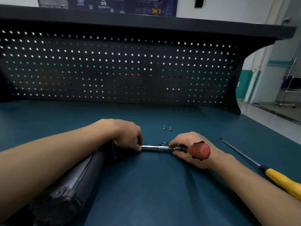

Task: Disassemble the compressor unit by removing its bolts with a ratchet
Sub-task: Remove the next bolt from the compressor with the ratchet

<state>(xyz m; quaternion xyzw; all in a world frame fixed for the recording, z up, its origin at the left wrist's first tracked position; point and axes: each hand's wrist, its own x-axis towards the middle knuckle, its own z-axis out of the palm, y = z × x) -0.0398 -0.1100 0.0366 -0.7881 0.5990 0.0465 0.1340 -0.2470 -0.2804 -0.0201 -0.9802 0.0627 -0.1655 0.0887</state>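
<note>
The compressor (78, 180) lies closest to you, a dark cylinder on the table (154, 193). It runs under your left forearm from the near left corner up to your left hand (128, 136). That hand sits over the compressor's far end. Its fingers are curled down and pinch the tip of the ratchet (162, 147), where the chrome shaft meets the unit. What the tip sits on is hidden under your fingers.

Your right hand (192, 149) grips the ratchet at the other end. Its fingers are wrapped around the shaft just ahead of the red handle, which lies across the back of your palm. The ratchet spans level between your two hands.

Two bolts (167, 128) stand side by side on the table just beyond your right hand. A yellow-handled screwdriver (276, 176) lies to the right of your right forearm, its blade pointing away from you. A pegboard (114, 66) rises behind both hands.
</note>
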